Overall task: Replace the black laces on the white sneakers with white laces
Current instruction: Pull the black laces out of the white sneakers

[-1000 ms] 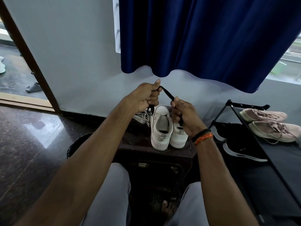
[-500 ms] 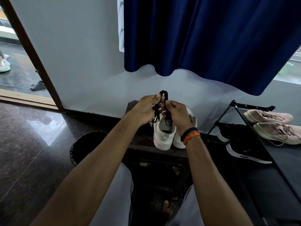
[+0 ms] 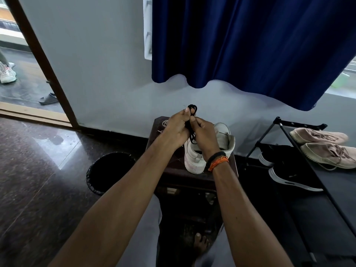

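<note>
1. No brand, label or writing can be read on any shoe or surface.
2. Left hand and right hand meet at frame centre, both grips closed on a bundled black lace. A small loop of it sticks up above the fingertips, and strands hang down between the palms.
3. The lace is held just above two white sneakers that stand side by side on a dark worktop, heels toward the camera. The right sneaker is partly hidden behind the right wrist.
4. A white lace lies on the worktop's upper left part, mostly hidden by the left hand.
5. The right wrist wears a black band and an orange thread.
6. A round black bin stands on the floor left of the worktop. Its inside is dark, and the contents cannot be made out.
7. At right, a black shoe rack holds two beige sneakers on its top shelf and black shoes with white soles lower down.
8. A blue curtain hangs across the upper right of the frame in front of a grey wall.
9. At upper left, an open doorway shows a grey slipper and a white shoe on the floor outside.
10. A bare foot shows at bottom centre between the person's knees.
</note>
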